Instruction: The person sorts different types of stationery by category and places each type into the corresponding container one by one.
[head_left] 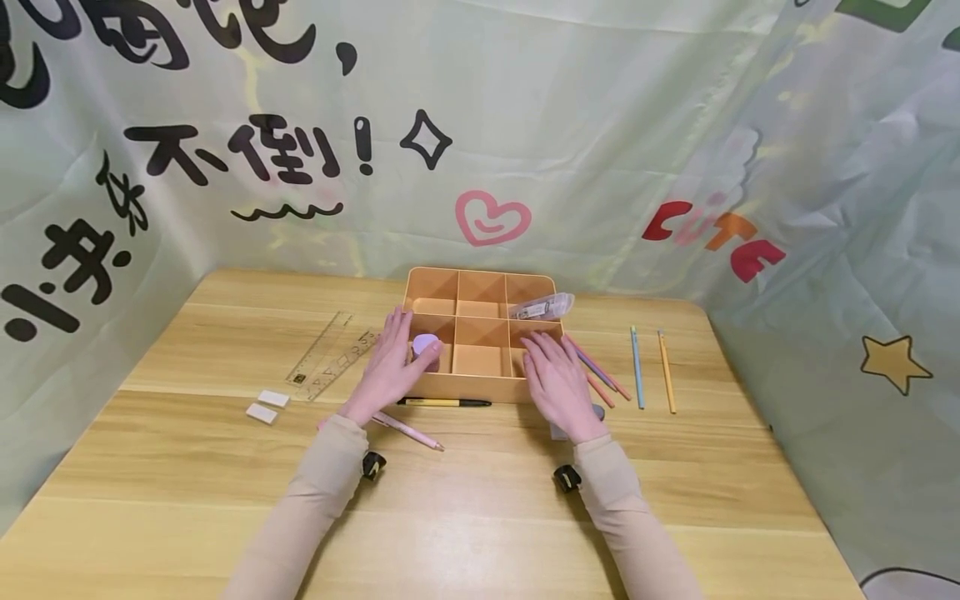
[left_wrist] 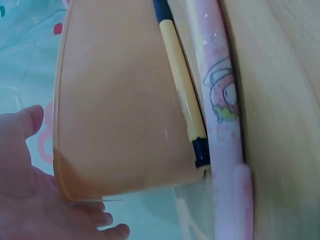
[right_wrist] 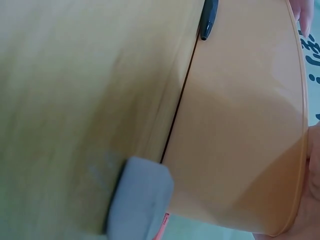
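Note:
An orange-tan organizer box (head_left: pixel 482 387) with several compartments stands on the table. My left hand (head_left: pixel 388 367) grips its left wall, thumb over the rim and fingers along the outside; the left wrist view shows the hand (left_wrist: pixel 30 200) around the box corner. At the right front corner my right hand (head_left: pixel 561 385) holds the box, its fingers reaching over the rim. A purple-topped item (head_left: pixel 425 342) sits in the front left compartment, partly behind the left thumb. A clear, pale purple packet (head_left: pixel 542 307) lies across the back right compartment.
A yellow-black pen (head_left: pixel 442 402) lies along the box front, with a pink pen (head_left: pixel 408 429) nearer. Two clear rulers (head_left: pixel 321 350) and two white erasers (head_left: pixel 262 413) lie left. A grey block (right_wrist: pixel 140 200), a blue pencil (head_left: pixel 637 367) and a yellow pencil (head_left: pixel 667 372) lie right.

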